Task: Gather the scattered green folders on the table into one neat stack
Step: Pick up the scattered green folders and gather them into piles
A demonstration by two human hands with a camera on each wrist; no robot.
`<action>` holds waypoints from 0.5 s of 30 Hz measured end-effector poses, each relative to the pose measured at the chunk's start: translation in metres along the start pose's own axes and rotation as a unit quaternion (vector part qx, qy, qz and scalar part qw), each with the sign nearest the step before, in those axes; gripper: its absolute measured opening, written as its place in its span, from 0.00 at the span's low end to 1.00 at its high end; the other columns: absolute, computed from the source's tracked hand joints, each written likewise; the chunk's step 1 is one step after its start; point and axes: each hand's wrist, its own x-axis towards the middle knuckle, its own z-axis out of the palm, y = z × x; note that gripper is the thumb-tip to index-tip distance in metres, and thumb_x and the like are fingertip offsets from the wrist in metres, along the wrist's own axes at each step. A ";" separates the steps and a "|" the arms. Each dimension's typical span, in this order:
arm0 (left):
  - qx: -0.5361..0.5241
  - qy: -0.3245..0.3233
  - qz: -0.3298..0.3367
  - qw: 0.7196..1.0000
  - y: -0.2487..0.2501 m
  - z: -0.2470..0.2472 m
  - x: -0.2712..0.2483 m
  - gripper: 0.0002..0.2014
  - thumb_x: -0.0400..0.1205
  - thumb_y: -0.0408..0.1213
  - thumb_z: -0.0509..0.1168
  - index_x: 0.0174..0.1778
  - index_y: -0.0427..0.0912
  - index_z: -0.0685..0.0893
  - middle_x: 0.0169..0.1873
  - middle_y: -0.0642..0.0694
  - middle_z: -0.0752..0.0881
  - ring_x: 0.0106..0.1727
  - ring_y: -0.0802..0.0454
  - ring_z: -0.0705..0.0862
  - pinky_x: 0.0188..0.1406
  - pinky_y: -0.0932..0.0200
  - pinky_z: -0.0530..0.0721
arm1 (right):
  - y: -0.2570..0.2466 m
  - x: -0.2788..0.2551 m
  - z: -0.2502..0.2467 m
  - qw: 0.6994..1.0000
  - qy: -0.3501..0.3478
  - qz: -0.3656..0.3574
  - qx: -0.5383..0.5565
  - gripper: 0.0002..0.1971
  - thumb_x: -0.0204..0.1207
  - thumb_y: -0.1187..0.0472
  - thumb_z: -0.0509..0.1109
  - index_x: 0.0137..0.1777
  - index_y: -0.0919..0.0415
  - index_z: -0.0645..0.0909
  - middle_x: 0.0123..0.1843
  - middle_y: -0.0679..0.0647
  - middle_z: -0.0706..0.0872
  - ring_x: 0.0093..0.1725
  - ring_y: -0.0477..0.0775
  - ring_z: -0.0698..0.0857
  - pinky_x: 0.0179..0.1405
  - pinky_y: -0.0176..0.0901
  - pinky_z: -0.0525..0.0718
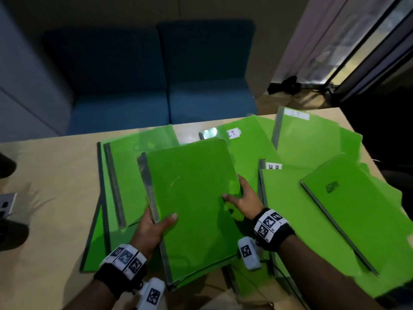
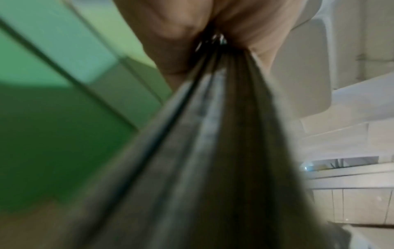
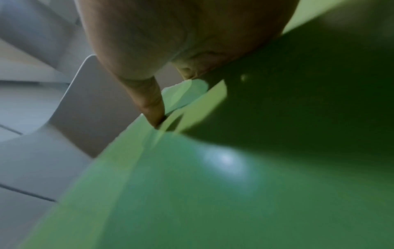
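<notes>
A bundle of green folders [image 1: 192, 204] is held above the table between both hands. My left hand [image 1: 154, 222] grips its grey spine edge, thumb on top; in the left wrist view the spines [image 2: 213, 134] run blurred out from the hand [image 2: 192, 33]. My right hand [image 1: 241, 198] grips the bundle's right edge, thumb on the cover; the right wrist view shows the thumb [image 3: 149, 101] pressed on the green cover [image 3: 192, 185]. More green folders lie under and left of the bundle [image 1: 120, 175], and scattered at the right [image 1: 308, 144] [image 1: 348, 209].
The wooden table [image 1: 55, 220] has bare surface at the left. Labelled folders "IT" [image 1: 234, 135] and "HR" [image 1: 273, 167] lie at the back right. A blue sofa [image 1: 156, 86] stands beyond the far edge. A socket panel [image 1: 6, 204] sits at the left edge.
</notes>
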 end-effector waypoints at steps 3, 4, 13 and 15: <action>0.011 -0.013 -0.003 1.000 -0.006 0.025 0.005 0.29 0.71 0.35 0.76 0.67 0.52 0.74 0.58 0.54 0.84 0.60 0.52 0.81 0.63 0.51 0.76 | 0.016 -0.009 -0.035 0.998 0.002 -0.008 -0.069 0.38 0.80 0.49 0.71 0.86 0.55 0.59 0.80 0.56 0.73 0.78 0.59 0.72 0.78 0.55 0.69; 0.018 -0.018 -0.007 1.000 -0.009 0.032 0.007 0.33 0.70 0.36 0.77 0.70 0.50 0.72 0.62 0.51 0.82 0.64 0.49 0.79 0.65 0.49 0.75 | 0.025 -0.009 -0.050 0.996 0.016 -0.012 -0.084 0.33 0.81 0.49 0.70 0.83 0.56 0.65 0.72 0.57 0.80 0.71 0.58 0.79 0.76 0.55 0.74; 0.079 -0.004 -0.060 0.995 -0.030 0.081 0.017 0.46 0.67 0.43 0.76 0.80 0.45 0.60 0.78 0.40 0.68 0.77 0.38 0.66 0.74 0.37 0.65 | 0.141 -0.023 -0.205 0.908 0.245 0.187 -0.283 0.28 0.78 0.53 0.72 0.77 0.59 0.74 0.78 0.67 0.73 0.74 0.70 0.74 0.73 0.60 0.76; 0.087 0.010 -0.071 0.994 -0.032 0.084 0.018 0.47 0.66 0.45 0.76 0.80 0.43 0.60 0.78 0.39 0.68 0.77 0.37 0.66 0.74 0.37 0.64 | 0.152 -0.031 -0.194 0.917 0.217 0.175 -0.285 0.29 0.81 0.54 0.68 0.80 0.61 0.69 0.79 0.68 0.70 0.76 0.71 0.72 0.75 0.60 0.74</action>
